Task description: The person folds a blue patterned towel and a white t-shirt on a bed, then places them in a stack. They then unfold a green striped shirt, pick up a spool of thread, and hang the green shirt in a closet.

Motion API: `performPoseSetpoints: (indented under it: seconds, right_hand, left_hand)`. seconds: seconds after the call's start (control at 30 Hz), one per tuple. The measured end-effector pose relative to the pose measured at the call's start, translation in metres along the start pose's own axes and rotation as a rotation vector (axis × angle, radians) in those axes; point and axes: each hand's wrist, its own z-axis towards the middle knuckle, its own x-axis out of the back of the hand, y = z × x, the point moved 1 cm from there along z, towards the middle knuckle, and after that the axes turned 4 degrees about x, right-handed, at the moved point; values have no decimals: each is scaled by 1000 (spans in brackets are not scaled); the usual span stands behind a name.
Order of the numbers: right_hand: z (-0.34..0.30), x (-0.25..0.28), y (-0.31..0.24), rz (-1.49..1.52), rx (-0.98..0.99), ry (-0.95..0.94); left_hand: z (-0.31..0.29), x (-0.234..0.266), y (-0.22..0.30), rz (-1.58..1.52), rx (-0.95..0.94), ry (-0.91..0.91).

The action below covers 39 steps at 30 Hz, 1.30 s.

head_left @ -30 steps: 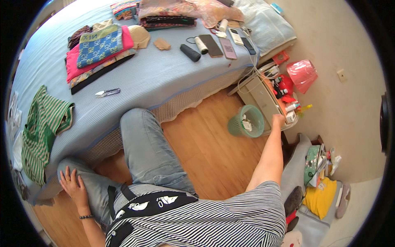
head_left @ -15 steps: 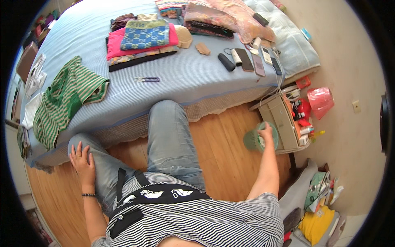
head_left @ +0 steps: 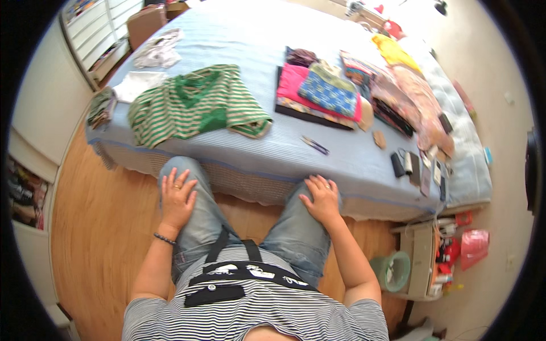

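Hands [head_left: 177, 197] flat on knees, near bed edge [head_left: 250, 170].

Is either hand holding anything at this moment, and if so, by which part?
Nothing is held. The left hand lies flat on the left thigh and the right hand lies flat on the right knee, fingers spread on the jeans.

bed [head_left: 273, 150]: far end and right corner run out of frame at the top rim
shelves [head_left: 94, 34]: top left, cut by the fisheye rim, contents too small to tell
folded stack [head_left: 324, 94]: lower layers covered by the blue patterned piece on top
small items [head_left: 424, 167]: near bed's right edge, dark and flat, too small to identify
nightstand [head_left: 424, 258]: clutter on it blurred, kinds unclear
torso [head_left: 256, 307]: cut off by lower edge
left palm [head_left: 176, 202]: flat on thigh, underside hidden
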Motion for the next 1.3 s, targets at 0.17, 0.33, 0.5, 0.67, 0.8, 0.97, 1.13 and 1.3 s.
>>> performPoseSetpoints:
  seconds: [0.17, 0.33, 0.5, 0.67, 0.8, 0.97, 1.13, 1.3]
  right_hand:
    - [5, -4, -1, 99, -70, 14]
    - [15, -5, -11, 84, -60, 4]
    - [48, -15, -26, 20, 14, 11]
    - [114, -67, 13, -166, -121, -266]
    - [142, -87, 51, -233, -35, -329]
    - [143, -90, 35, -199, -40, -181]
    - [156, -102, 64, -264, -49, -247]
    - [163, -94, 44, -224, -82, -431]
  left_hand:
    - [-9, 17, -13, 25, 72, 27]
    - [-21, 32, -29, 42, 144, 46]
    - [-44, 49, -50, 7, 185, 114]
    - [-68, 54, -75, 1, 220, 200]
    - [-91, 61, -94, -94, 262, 224]
    - [-109, 71, -108, -209, 298, 250]
    - [-93, 59, -103, -350, 159, 269]
    - [-96, 61, -97, -298, 199, 270]
